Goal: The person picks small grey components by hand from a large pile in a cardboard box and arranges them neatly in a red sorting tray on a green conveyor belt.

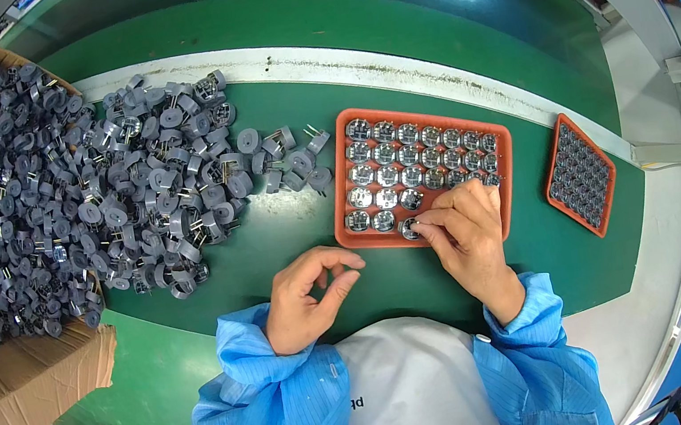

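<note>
Over the front edge of an orange-red tray (337, 204), my right hand (473, 240) pinches a small round component (408, 231) between thumb and forefinger, at the front row. Rows of similar round parts fill much of the tray, their shiny, detailed sides facing up. My fingers hide part of the front right area of the tray. To the left of the tray, just short of its near corner, my left hand (301, 302) hovers with thumb and forefinger apart and nothing between them.
A large heap of loose grey round parts with metal pins (111, 188) spills from a cardboard box (35, 380) onto the green table (289, 230). A second orange-red tray (607, 217), full of round parts, lies at the right. A white strip (388, 67) runs along the back.
</note>
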Available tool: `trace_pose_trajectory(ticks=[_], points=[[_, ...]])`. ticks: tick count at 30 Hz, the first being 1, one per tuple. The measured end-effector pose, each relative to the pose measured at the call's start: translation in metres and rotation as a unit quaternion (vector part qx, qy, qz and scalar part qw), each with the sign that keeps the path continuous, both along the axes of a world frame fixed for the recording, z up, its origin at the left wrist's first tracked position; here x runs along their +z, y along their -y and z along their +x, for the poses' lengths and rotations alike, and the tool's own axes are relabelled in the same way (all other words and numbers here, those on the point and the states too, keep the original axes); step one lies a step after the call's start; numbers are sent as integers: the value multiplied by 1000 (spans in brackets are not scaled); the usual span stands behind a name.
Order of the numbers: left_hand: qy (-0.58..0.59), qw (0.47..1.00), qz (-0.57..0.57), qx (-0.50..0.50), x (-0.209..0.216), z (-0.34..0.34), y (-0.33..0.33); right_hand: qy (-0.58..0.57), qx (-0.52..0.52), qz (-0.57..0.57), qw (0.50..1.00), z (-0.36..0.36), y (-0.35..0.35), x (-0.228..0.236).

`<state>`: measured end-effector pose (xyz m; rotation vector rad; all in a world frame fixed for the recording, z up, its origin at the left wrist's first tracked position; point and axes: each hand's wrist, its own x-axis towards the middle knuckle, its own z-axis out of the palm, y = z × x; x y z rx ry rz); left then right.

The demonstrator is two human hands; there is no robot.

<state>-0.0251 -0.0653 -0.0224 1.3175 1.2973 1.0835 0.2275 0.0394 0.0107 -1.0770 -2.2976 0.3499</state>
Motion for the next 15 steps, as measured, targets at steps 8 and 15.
trace_pose_trajectory(ticks=[8, 15], points=[[-107, 983, 145, 35, -6, 14, -9, 9, -1, 29, 1000, -1, -3, -14], [-290, 932, 212, 53, 6, 15, -26, 9, -8, 19, 1000, -11, -3, -2]])
